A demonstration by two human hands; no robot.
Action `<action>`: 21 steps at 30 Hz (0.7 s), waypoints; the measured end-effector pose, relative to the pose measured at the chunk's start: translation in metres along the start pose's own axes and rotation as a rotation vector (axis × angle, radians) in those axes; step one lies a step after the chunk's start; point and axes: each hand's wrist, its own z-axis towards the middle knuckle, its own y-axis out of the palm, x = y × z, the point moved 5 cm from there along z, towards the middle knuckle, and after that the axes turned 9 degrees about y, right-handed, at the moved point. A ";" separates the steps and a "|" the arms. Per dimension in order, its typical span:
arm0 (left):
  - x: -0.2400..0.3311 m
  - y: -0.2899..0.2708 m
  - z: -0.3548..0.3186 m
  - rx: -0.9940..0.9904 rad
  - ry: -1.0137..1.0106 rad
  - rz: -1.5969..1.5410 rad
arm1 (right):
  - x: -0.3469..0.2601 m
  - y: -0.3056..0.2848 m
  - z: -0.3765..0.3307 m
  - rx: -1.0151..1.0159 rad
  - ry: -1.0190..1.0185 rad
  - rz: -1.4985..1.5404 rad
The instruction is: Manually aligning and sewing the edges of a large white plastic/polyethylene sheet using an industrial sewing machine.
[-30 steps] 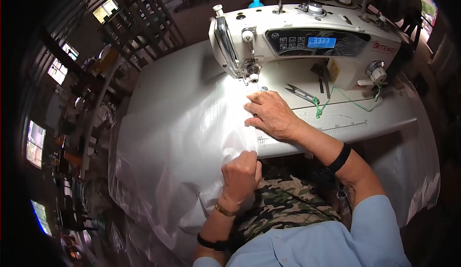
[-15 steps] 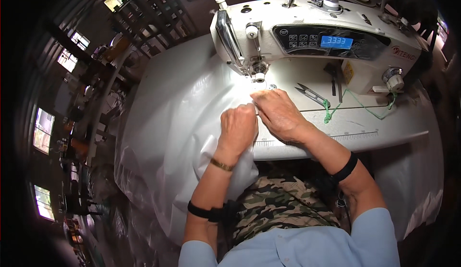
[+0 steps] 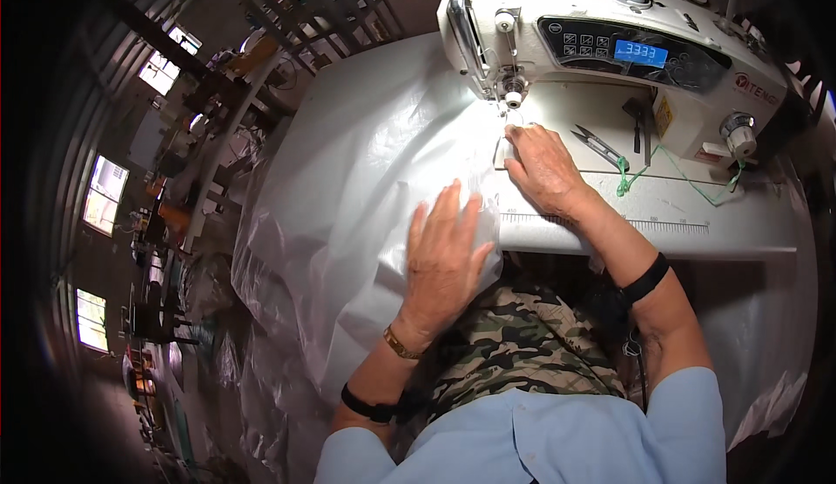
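Dim workshop (image 3: 178,157), left fingers (image 3: 448,208) apart over pale sheeting (image 3: 344,192), right fingers' (image 3: 526,138) closure unclear

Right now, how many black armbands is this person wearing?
2: one black, strap-like armband around the left forearm, another around the right forearm. The light-blue sleeves could hide more.

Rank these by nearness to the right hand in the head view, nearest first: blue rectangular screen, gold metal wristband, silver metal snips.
1. Silver metal snips: just right of the right hand.
2. Blue rectangular screen: above and to the right.
3. Gold metal wristband: below and to the left.
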 end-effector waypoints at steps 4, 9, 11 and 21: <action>-0.070 0.016 -0.036 -0.029 -0.210 0.245 | -0.008 -0.005 -0.004 0.046 -0.083 -0.071; -0.127 0.024 -0.052 0.090 -0.005 0.206 | -0.032 -0.003 -0.049 0.050 -0.065 0.104; -0.142 0.021 -0.045 0.148 0.103 0.189 | -0.048 -0.002 -0.089 0.126 -0.164 0.181; -0.183 0.012 -0.025 0.067 0.201 0.019 | -0.052 0.166 -0.155 -0.354 0.515 0.694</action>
